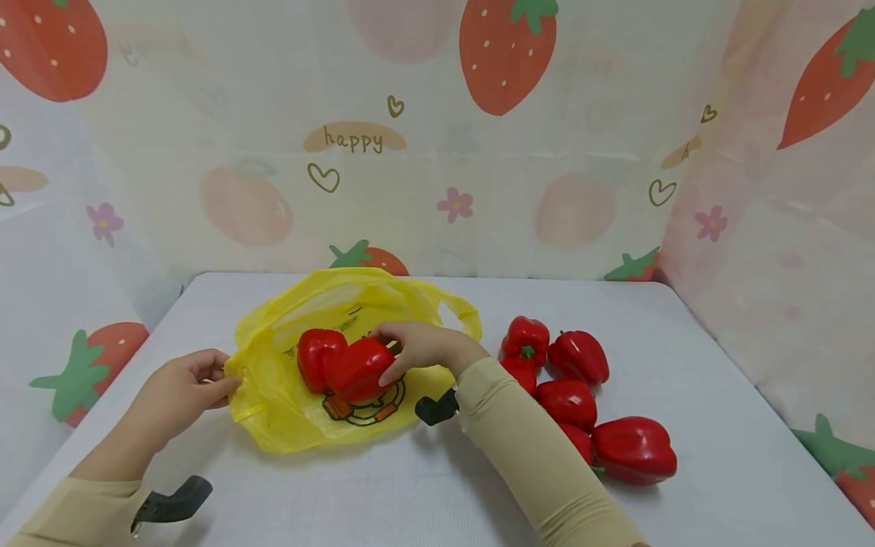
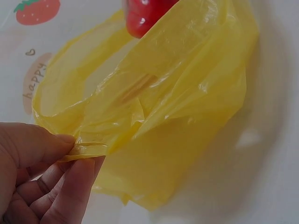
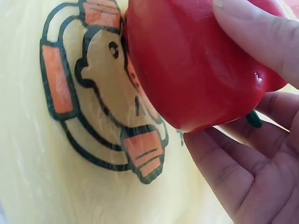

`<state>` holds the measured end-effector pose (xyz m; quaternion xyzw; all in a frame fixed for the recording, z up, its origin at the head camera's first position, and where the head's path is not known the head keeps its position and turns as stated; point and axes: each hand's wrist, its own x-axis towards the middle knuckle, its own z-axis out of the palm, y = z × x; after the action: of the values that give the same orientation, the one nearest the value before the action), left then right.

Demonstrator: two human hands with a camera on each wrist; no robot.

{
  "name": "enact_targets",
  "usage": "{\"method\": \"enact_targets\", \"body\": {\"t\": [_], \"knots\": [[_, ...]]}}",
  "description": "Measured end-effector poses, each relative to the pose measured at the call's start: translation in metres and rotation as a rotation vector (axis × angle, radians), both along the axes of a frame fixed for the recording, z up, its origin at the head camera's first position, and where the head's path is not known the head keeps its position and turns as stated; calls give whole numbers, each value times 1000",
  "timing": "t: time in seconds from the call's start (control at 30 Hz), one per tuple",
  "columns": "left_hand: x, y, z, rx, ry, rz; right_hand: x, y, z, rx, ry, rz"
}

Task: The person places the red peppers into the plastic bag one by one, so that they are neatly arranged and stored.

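Observation:
A yellow plastic bag (image 1: 280,429) with a printed cartoon lies spread on the table. My left hand (image 1: 181,395) pinches its left edge; in the left wrist view the thumb and fingers (image 2: 39,144) nip the thin plastic. My right hand (image 1: 427,346) grips a red bell pepper (image 1: 358,370) over the bag. The right wrist view has the thumb on one side of this pepper (image 3: 196,65) and fingers on the other, with a bit of green stem showing. Another red bell pepper (image 1: 317,355) sits in the bag's opening, left of the held one and partly hidden by it.
To the right of the bag several red bell peppers lie in a group, among them one at the back (image 1: 525,338) and a large one at the front (image 1: 636,450). My right sleeve (image 1: 526,448) hides part of the group. Printed cloth walls surround the white table (image 1: 328,501).

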<state>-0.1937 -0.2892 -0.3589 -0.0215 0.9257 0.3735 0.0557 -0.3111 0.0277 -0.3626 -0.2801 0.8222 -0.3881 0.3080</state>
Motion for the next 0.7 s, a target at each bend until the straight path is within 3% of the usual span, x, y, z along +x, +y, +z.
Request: {"method": "enact_targets", "body": {"t": [0.4, 0.7], "knots": [[1, 0, 0, 8, 1, -5, 0, -8, -7, 71, 70, -6], [2, 1, 1, 12, -10, 5, -2, -18, -12, 88, 85, -58]]}}
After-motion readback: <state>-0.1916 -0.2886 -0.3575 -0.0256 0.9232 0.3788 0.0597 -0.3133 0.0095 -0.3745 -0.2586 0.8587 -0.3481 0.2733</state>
